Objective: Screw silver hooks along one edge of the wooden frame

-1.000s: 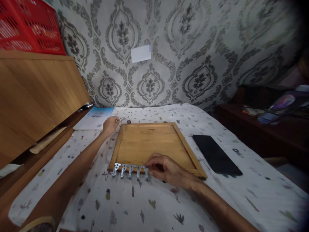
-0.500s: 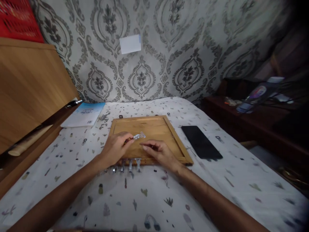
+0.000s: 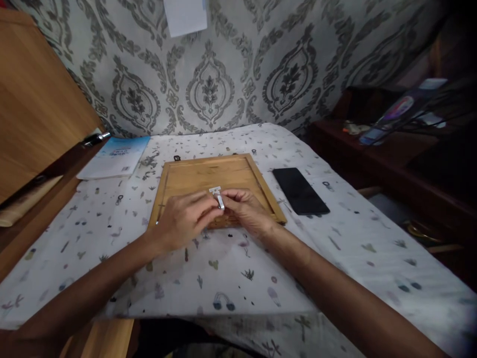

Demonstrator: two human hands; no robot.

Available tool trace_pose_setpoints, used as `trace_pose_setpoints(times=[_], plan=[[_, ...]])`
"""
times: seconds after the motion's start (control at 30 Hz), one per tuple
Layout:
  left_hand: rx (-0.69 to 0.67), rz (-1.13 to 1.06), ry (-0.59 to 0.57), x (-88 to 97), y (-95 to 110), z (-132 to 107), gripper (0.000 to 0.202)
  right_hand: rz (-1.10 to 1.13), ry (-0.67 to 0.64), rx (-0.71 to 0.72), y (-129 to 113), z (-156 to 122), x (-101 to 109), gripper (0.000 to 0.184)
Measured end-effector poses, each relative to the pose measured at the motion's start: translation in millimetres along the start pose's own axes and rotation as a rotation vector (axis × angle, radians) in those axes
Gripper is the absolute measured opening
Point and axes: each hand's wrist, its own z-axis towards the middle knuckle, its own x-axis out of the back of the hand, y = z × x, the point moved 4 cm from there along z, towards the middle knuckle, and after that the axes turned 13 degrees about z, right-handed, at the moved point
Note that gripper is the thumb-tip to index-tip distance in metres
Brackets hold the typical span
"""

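A small silver cabinet hinge (image 3: 220,201), T-shaped at its far end, is held up over the wooden board. My left hand (image 3: 182,217) pinches it from the left, its fingers closed. From the other side my right hand (image 3: 246,209) grips it too, thumb and fingertips pressed together. Fingers cover part of the hinge. Beneath both hands lies the framed wooden board (image 3: 194,170) on the patterned cloth. My left hand hides most of the board's near edge, where the other hinges lay.
A black phone (image 3: 301,191) lies right of the board. A book (image 3: 114,158) rests at the back left beside a wooden cabinet (image 3: 40,84). On a dark surface at the right stands a bottle (image 3: 400,112). A patterned curtain or wall covering (image 3: 238,74) rises behind.
My hands have come together, and my right hand has taken hold of the hinge as well. The hinge has turned, its T end pointing away. The camera has tilted down.
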Motion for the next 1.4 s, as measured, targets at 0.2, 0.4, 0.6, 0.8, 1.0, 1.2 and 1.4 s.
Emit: trace_pose_setpoints(times=[0.2,0.4,0.6,0.8,1.0,1.2,1.4], plan=[[0.314,-0.116,-0.185,-4.9,-28,7,0.019,-0.104,-0.057,-0.055,4,-11,-4,0.044],[0.339,-0.293,-0.449,-21.4,-29,7,0.027,-0.21,-0.07,-0.039,13,-26,-2,0.046],[0.316,-0.341,-0.608,-24.2,-27,15,0.026,-0.262,0.053,0.065,6,-56,1,0.041],[0.221,-0.316,-0.659,-36.9,-23,12,0.024,-0.272,0.009,-0.056,20,-71,-1,0.024],[0.143,-0.263,-0.683,-44.0,-20,10,0.026,-0.348,0.141,-0.009,30,-65,1,0.011],[0.132,-0.175,-0.678,-48.8,-18,6,0.019,-0.482,0.067,-0.021,30,-58,0,0.008],[0.083,-0.057,-0.57,-40.8,-15,-2,0.022,-0.349,0.025,-0.154,29,-49,1,0.014]])
